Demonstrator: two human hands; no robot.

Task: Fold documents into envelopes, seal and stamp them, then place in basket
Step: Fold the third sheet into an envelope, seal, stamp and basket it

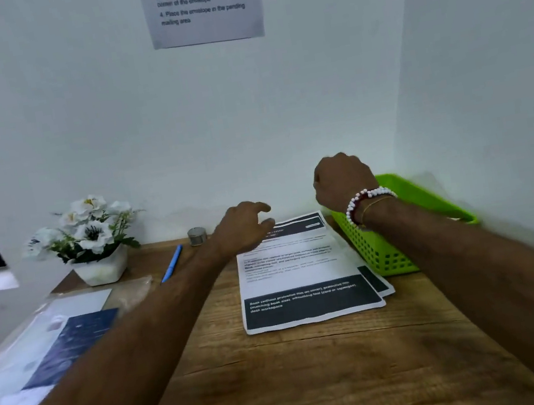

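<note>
A small stack of printed documents with black bands lies on the wooden desk, a little right of centre. My left hand hovers over the stack's far left corner, fingers loosely curled, holding nothing that I can see. My right hand is raised above the far right corner of the papers, fingers curled under and out of sight; a beaded bracelet is on its wrist. A green plastic basket stands right of the papers against the wall.
A white flower pot stands at the back left, with a blue pen and a small grey round object beside it. Clear plastic sleeves and a dark blue item lie at the left edge. An instruction sheet hangs on the wall.
</note>
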